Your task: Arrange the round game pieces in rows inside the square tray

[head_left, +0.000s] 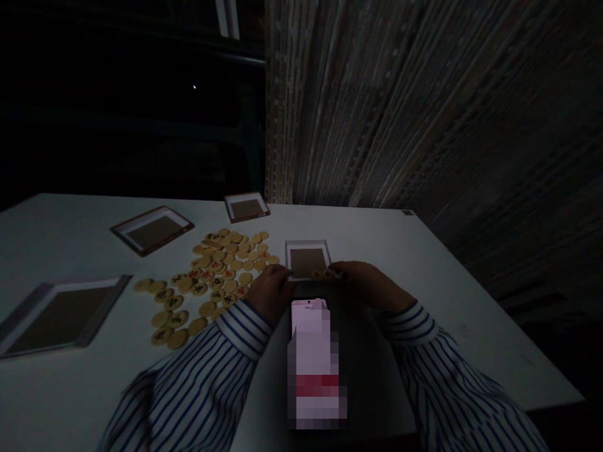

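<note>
A small shallow open box (308, 243) with pale walls and a brown bottom sits on the white table in front of me. Two round wooden Chinese chess pieces (322, 274) lie inside along its near wall. My left hand (272, 294) has its fingers curled at the box's near left corner, while my right hand (372, 287) grips the near right corner with bent fingers. The undersides of both grips are hidden. Left of the box, a loose heap of Chinese chess pieces (217, 263) spreads over the table, some showing red or black characters.
A lit phone (311, 339), partly blurred out, lies between my forearms. Other shallow boxes stand at the far left (153, 229), at the back (247, 207) and at the near left (66, 314). Behind the table (452, 351) hangs a striped curtain (339, 100). The room is dark.
</note>
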Demonstrator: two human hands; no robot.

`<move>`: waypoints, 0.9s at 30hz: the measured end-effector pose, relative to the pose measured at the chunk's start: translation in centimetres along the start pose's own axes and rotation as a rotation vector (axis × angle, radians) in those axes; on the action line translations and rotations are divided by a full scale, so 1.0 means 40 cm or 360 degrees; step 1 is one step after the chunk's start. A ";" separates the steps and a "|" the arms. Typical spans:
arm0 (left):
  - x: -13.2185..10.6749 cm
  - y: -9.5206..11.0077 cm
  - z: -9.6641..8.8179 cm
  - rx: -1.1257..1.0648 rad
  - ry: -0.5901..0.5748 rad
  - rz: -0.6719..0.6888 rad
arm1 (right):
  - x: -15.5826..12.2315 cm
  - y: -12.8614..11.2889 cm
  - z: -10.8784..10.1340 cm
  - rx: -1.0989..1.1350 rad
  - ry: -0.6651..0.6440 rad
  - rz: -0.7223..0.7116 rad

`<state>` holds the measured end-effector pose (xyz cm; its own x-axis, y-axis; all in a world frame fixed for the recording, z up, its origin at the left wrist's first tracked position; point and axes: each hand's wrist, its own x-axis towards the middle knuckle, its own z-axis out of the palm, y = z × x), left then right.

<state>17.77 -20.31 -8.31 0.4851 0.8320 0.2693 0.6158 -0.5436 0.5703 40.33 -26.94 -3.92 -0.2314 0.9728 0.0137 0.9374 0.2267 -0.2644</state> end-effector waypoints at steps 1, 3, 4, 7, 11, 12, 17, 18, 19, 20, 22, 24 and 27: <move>0.000 0.000 0.000 0.0005 -0.0002 0.0000 | 0.002 0.000 0.001 0.0002 0.0007 -0.0008; -0.001 0.001 -0.001 0.0014 0.0002 -0.0001 | 0.003 0.000 0.003 0.0004 0.0022 -0.0031; -0.001 0.000 -0.001 0.0017 0.0005 0.0002 | 0.004 0.001 0.004 0.0008 0.0026 -0.0044; 0.000 -0.002 -0.001 0.0031 0.0001 0.0019 | 0.003 0.003 0.006 0.0030 0.0032 -0.0064; 0.002 -0.002 0.000 0.0054 0.0016 0.0018 | 0.002 0.003 0.008 0.0033 0.0039 -0.0057; 0.002 -0.001 -0.001 0.0052 0.0020 0.0019 | 0.003 0.002 0.007 0.0030 0.0040 -0.0061; 0.002 0.002 -0.004 0.0049 -0.0007 0.0005 | 0.005 -0.004 0.004 0.0025 0.0020 -0.0035; 0.001 0.002 -0.005 0.0053 -0.0019 0.0004 | 0.004 -0.005 0.003 0.0033 0.0015 -0.0037; 0.001 0.001 -0.005 0.0056 -0.0026 0.0007 | 0.003 -0.005 0.002 0.0043 0.0015 -0.0039; 0.001 0.000 -0.005 0.0057 -0.0026 0.0010 | 0.002 -0.005 0.000 0.0053 0.0021 -0.0039; 0.001 -0.001 -0.005 0.0055 -0.0009 0.0023 | -0.003 -0.005 -0.004 0.0070 0.0046 -0.0026; 0.001 -0.001 -0.007 0.0048 0.0009 0.0043 | -0.010 -0.006 -0.009 0.0079 0.0076 -0.0005; 0.000 0.003 -0.016 0.0007 0.0058 0.0033 | -0.021 -0.010 -0.017 0.0061 0.0134 0.0037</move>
<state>17.46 -20.29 -7.75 0.4746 0.8241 0.3091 0.6086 -0.5610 0.5612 40.32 -27.81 -3.15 -0.1857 0.9787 0.0876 0.9312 0.2037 -0.3022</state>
